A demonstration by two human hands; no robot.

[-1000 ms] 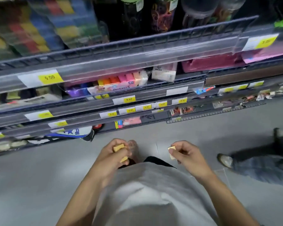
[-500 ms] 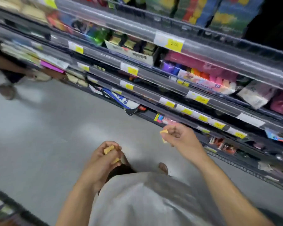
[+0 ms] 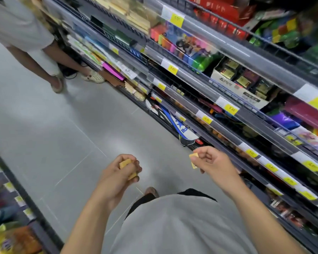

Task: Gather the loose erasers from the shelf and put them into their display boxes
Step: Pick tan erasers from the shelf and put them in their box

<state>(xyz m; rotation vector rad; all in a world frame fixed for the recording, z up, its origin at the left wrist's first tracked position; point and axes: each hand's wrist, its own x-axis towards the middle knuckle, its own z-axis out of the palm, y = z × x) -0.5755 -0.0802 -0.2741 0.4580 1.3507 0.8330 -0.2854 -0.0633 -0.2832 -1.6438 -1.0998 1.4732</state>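
Two hands, left grip (image 3: pixel 120 173) and right grip (image 3: pixel 212 162), pinching blocky yellow erasers (image 3: pixel 193 158)

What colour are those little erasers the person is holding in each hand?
Yellow, in the head view: the left hand grips yellow erasers, the right hand pinches another eraser.

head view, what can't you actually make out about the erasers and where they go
- Left hand: its curled fingers hide most of the yellow erasers, so their count is unclear.
- Right hand: its grip covers part of the yellow eraser; no print is readable.
- Shelves: motion blur and clear rails hide which box is the erasers' display box.
- Price tags: mostly too blurred to read.
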